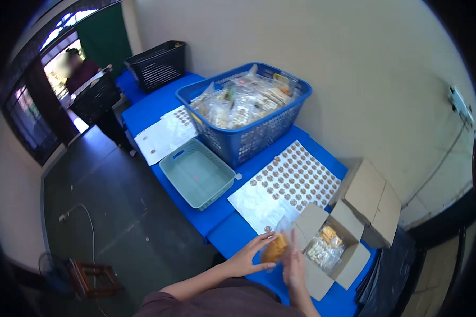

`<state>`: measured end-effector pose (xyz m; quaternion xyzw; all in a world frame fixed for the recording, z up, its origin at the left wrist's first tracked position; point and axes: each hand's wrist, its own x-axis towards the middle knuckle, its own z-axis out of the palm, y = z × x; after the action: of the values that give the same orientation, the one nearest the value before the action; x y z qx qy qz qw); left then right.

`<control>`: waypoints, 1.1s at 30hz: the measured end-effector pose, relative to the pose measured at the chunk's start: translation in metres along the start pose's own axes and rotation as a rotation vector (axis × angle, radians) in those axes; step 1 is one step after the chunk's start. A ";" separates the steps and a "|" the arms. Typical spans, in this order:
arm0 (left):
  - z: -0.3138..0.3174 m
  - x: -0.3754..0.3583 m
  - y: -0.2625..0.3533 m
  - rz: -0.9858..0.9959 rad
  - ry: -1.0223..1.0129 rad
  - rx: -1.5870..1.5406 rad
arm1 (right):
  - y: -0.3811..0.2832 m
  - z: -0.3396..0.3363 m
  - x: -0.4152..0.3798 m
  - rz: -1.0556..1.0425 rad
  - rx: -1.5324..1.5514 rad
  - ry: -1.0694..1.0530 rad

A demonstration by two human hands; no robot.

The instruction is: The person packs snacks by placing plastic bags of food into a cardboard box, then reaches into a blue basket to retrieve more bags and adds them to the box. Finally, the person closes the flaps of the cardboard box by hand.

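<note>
My left hand (pixel 247 257) grips a clear plastic bag (pixel 275 249) with orange-yellow pieces inside, near the front edge of the blue table. My right hand (pixel 294 267) is against the bag's right side, smeared by motion, so its grip is unclear. Just behind the bag lies a white sheet (pixel 254 198) with rows of round brown stickers. An open cardboard box (pixel 311 222) to the right of my hands holds bags of whitish and orange pieces.
A green-grey basket (pixel 198 177) stands left of the sheet. Behind it, a large blue basket (pixel 238 138) holds many packed bags. Another cardboard box (pixel 367 193) is at the right. A person (pixel 82 74) stands by the doorway near a black crate (pixel 96 99). A stool (pixel 92 277) is lower left.
</note>
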<state>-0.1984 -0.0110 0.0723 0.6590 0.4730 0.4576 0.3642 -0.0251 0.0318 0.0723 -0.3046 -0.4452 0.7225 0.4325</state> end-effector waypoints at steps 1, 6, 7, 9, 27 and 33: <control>0.002 -0.006 0.001 -0.012 0.126 -0.030 | 0.011 0.005 0.006 0.032 0.059 -0.098; -0.020 -0.034 -0.008 -0.198 0.225 -0.286 | 0.030 0.043 0.026 -0.213 -0.578 -0.112; -0.021 -0.042 -0.012 -0.203 0.250 -0.278 | 0.040 0.048 0.029 -0.209 -0.574 -0.138; -0.025 -0.054 -0.015 -0.328 0.260 -0.287 | 0.060 0.057 0.035 -0.006 -0.212 -0.128; -0.026 -0.028 -0.026 -0.203 0.290 -0.442 | 0.045 -0.032 0.040 -0.047 -0.278 0.611; -0.039 -0.018 -0.039 -0.284 0.305 -0.478 | 0.021 -0.170 0.030 -0.176 -0.460 0.890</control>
<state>-0.2495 -0.0154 0.0446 0.4060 0.4885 0.5938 0.4939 0.0944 0.1187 -0.0199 -0.6317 -0.3892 0.3668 0.5612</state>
